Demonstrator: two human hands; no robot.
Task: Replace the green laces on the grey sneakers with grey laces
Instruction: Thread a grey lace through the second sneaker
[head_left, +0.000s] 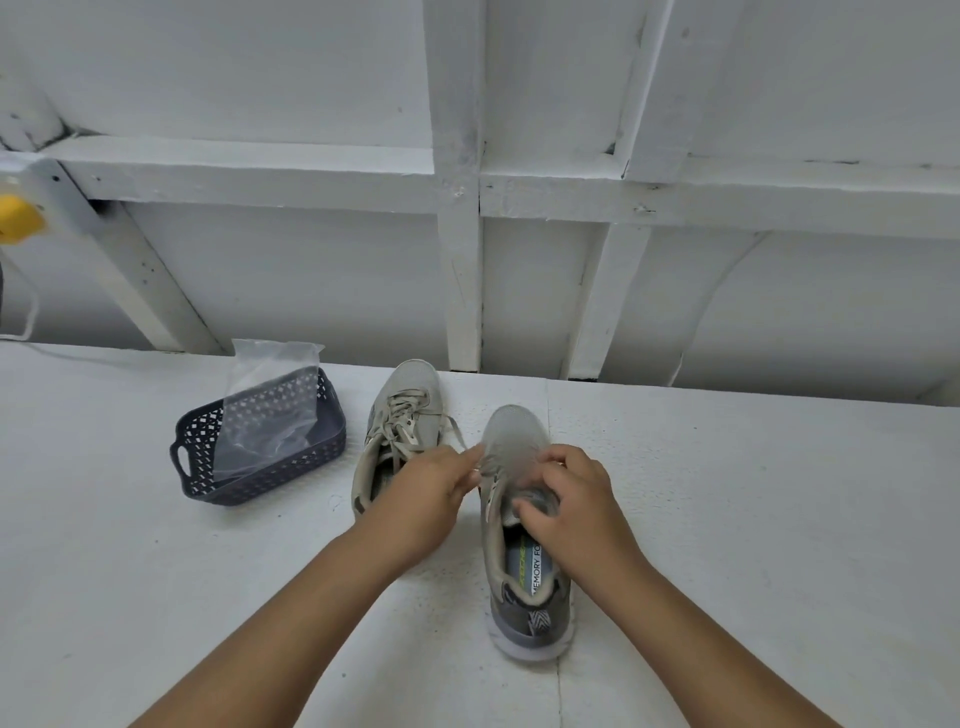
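Observation:
Two grey sneakers stand side by side on the white table, toes pointing away from me. The left sneaker (402, 421) is laced with a pale lace. The right sneaker (522, 571) stands closer to me, its tongue area covered by my hands. My left hand (434, 493) pinches a thin lace end (457, 434) near the right sneaker's eyelets. My right hand (574, 501) presses on the tongue and grips the shoe's upper. Which colour the lace in my fingers has is hard to tell.
A dark blue perforated basket (260, 483) with a clear plastic bag (270, 410) in it sits left of the shoes. A white framed wall (457, 260) rises behind the table's far edge. A yellow object (18, 218) and a white cord are at the far left.

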